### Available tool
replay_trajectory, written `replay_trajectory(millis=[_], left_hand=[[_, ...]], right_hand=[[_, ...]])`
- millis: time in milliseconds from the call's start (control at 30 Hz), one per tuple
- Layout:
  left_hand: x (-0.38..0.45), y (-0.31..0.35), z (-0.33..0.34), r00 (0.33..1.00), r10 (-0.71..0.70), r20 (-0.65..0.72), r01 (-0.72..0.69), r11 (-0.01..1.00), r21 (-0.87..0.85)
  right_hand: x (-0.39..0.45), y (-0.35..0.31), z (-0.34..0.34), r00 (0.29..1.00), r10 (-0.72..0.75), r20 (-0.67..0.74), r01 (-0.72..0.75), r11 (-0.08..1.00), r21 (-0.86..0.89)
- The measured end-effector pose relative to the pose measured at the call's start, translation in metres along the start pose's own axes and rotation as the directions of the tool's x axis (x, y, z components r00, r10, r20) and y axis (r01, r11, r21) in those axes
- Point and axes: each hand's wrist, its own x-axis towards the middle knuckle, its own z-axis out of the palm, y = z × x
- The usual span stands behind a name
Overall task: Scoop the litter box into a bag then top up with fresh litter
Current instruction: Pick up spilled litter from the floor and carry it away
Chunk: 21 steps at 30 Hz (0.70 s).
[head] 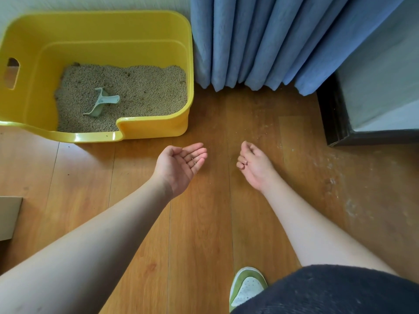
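A yellow litter box [154, 129] stands on the wooden floor at the upper left, against the wall. Beige litter [140, 91] covers its bottom, with a few darker clumps near the back. A pale grey-green scoop [101, 103] lies on the litter, left of centre. My left hand [180, 165] hovers palm up over the floor, just right of the box's front corner, fingers apart and empty. My right hand [254, 164] floats beside it with fingers curled in, holding nothing. No bag shows in view.
A blue curtain [272, 41] hangs down to the floor right of the box. A dark-framed panel [335, 123] stands at the right. A cardboard piece [9, 216] lies at the left edge. A green and white shoe [247, 286] sits at the bottom. Scattered dust marks the floor at right.
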Motion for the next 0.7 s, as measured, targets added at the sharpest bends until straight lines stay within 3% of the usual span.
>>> replay_trajectory(millis=[67, 167, 333, 433, 533, 600, 633, 667, 700], left_hand=[[0.002, -0.004, 0.004, 1.000, -0.017, 0.008, 0.017, 1.000, 0.002], [0.003, -0.012, 0.010, 0.999, -0.039, 0.019, 0.038, 0.999, 0.016], [0.002, -0.018, 0.020, 0.998, -0.056, 0.037, 0.056, 0.998, 0.009], [0.002, -0.018, 0.024, 0.997, -0.054, 0.048, 0.054, 0.999, -0.003], [0.002, -0.016, 0.023, 0.997, -0.059, 0.043, 0.060, 0.998, -0.026], [0.003, -0.015, 0.020, 0.997, -0.064, 0.043, 0.065, 0.997, -0.028], [0.002, -0.014, 0.018, 0.997, -0.064, 0.043, 0.065, 0.997, -0.029], [0.001, -0.014, 0.016, 0.997, -0.065, 0.042, 0.066, 0.997, -0.033], [0.000, -0.014, 0.015, 0.997, -0.065, 0.043, 0.067, 0.997, -0.037]], right_hand=[[-0.007, -0.005, -0.001, 0.993, 0.078, 0.094, -0.105, 0.941, 0.322], [-0.015, -0.006, -0.004, 0.976, 0.089, 0.200, -0.177, 0.858, 0.482], [-0.030, -0.013, -0.007, 0.962, 0.110, 0.250, -0.230, 0.820, 0.524], [-0.033, -0.017, -0.010, 0.977, 0.136, 0.164, -0.197, 0.868, 0.455], [-0.028, -0.013, -0.015, 0.991, 0.135, 0.023, -0.137, 0.954, 0.265], [-0.022, -0.007, -0.017, 0.988, 0.033, -0.148, -0.051, 0.992, -0.116], [-0.018, -0.004, -0.016, 0.978, -0.069, -0.194, -0.018, 0.910, -0.415], [-0.014, 0.000, -0.016, 0.969, -0.176, -0.177, 0.013, 0.743, -0.669], [-0.009, 0.004, -0.016, 0.961, -0.253, -0.108, 0.058, 0.572, -0.818]])
